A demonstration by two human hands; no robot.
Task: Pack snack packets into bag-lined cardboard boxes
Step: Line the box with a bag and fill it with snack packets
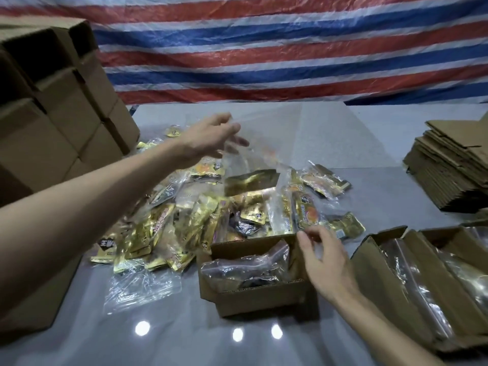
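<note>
- The small box [253,295] stands open on the bench [184,334], front and centre. A crumpled plastic liner [245,262] inside it holds a few dark packets.
- A clear bag [264,151] is stretched in the air above the box, between both hands. A gold packet [250,180] shows through it (inside or behind, I cannot tell).
- The left hand [211,136] is raised, its fingers [229,126] curled on the bag's upper edge.
- The right hand [327,260] is at the box's far right corner, fingers [313,235] pinching the bag's lower edge.
- Snack packets [163,223], gold and clear, lie heaped behind and left of the box, with a loose plastic sheet [137,289] in front of them.
- To the right stand more open boxes [375,262], lined with plastic.
- Further off are a stack of flat cardboard [449,175] on the right, closed cartons [52,114] stacked on the left, and a striped tarp [264,48] behind.
</note>
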